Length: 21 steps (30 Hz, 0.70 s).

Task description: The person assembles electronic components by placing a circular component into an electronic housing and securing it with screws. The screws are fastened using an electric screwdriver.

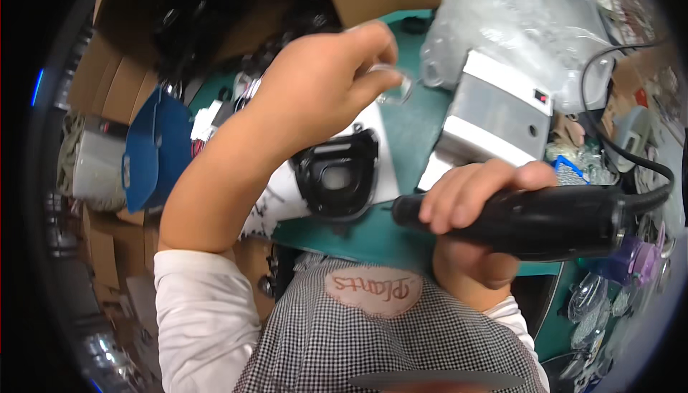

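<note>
My left hand is raised above the bench with thumb and fingers pinched on a small clear plastic piece, which is partly hidden by the fingers. My right hand is wrapped round a black corded electric screwdriver, held level with its thin bit pointing left. Between the two hands a black plastic housing, rounded and hollow, lies on a white sheet. Neither hand touches the housing. The bit's tip is just right of the housing's edge.
A grey and white box with a small switch stands on the green bench. Behind it is a heap of clear plastic bags. A carton of black parts and a blue bin stand left. The screwdriver's cable loops at right.
</note>
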Each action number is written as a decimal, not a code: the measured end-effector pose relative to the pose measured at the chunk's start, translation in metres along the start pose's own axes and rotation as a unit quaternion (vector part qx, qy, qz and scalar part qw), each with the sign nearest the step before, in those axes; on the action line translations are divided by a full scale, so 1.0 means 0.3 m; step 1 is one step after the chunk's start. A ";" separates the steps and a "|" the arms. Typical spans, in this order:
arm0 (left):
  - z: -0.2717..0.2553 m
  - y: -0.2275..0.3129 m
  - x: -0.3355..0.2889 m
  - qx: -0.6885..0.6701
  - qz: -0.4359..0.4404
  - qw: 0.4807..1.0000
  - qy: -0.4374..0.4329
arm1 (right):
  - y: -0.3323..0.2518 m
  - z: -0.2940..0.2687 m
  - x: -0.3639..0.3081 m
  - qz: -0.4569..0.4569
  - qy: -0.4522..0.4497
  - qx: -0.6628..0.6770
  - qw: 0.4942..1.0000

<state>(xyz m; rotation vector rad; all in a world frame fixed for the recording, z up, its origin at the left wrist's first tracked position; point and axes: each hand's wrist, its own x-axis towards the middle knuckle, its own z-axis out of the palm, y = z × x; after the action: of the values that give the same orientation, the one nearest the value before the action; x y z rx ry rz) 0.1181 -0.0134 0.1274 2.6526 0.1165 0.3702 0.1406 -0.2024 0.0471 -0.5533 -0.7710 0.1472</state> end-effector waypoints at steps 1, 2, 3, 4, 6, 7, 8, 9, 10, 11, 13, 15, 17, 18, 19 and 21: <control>-0.001 -0.040 -0.060 0.017 0.007 1.000 -0.008 | -0.013 -0.001 -0.001 0.013 -0.009 0.037 0.999; 0.005 -0.078 -0.119 0.032 0.015 0.999 -0.017 | -0.025 0.004 -0.001 0.026 -0.016 0.073 0.997; 0.023 -0.115 -0.184 0.066 0.014 0.998 -0.004 | -0.015 0.015 -0.008 0.019 -0.006 0.046 0.999; 0.041 -0.134 -0.231 0.097 0.019 0.995 0.006 | -0.009 0.017 -0.006 0.028 -0.004 0.049 0.998; 0.079 -0.130 -0.317 0.075 -0.069 0.995 -0.007 | 0.011 0.016 -0.006 0.003 -0.009 0.044 0.999; 0.100 -0.143 -0.352 0.091 -0.057 0.994 0.000 | 0.027 0.016 -0.008 -0.007 -0.007 0.032 0.999; 0.124 -0.159 -0.382 0.107 -0.044 0.993 0.008 | 0.043 0.010 -0.009 0.000 -0.006 0.033 0.999; 0.151 -0.168 -0.404 0.114 -0.039 0.992 0.046 | 0.053 0.001 -0.005 -0.020 -0.041 0.021 0.999; 0.170 -0.175 -0.419 0.113 -0.043 0.992 0.045 | 0.063 -0.006 -0.001 -0.040 -0.075 0.010 0.996; 0.186 -0.180 -0.431 0.126 -0.046 0.989 0.066 | 0.073 -0.008 0.003 -0.056 -0.090 0.009 0.994; 0.214 -0.185 -0.445 0.137 -0.048 0.984 0.101 | 0.074 -0.009 0.000 -0.047 -0.090 0.005 0.995; 0.234 -0.194 -0.450 0.152 -0.041 0.982 0.106 | 0.074 -0.013 0.001 -0.041 -0.090 0.001 0.995; 0.240 -0.196 -0.456 0.174 -0.018 0.978 0.111 | 0.073 -0.018 0.004 -0.046 -0.103 -0.006 0.994; 0.239 -0.196 -0.465 0.174 -0.020 0.978 0.111 | 0.076 -0.019 0.002 -0.044 -0.103 -0.005 0.994; 0.234 -0.193 -0.475 0.158 -0.012 0.981 0.109 | 0.079 -0.019 0.001 -0.041 -0.100 -0.002 0.994; 0.211 -0.192 -0.477 0.144 -0.003 0.984 0.108 | 0.080 -0.015 -0.001 -0.039 -0.098 0.001 0.994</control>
<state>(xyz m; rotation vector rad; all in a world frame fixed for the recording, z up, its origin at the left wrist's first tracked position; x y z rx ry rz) -0.0028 -0.0096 0.0128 2.8863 0.2657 0.6862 0.1453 -0.1840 0.0318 -0.5102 -0.9822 0.1316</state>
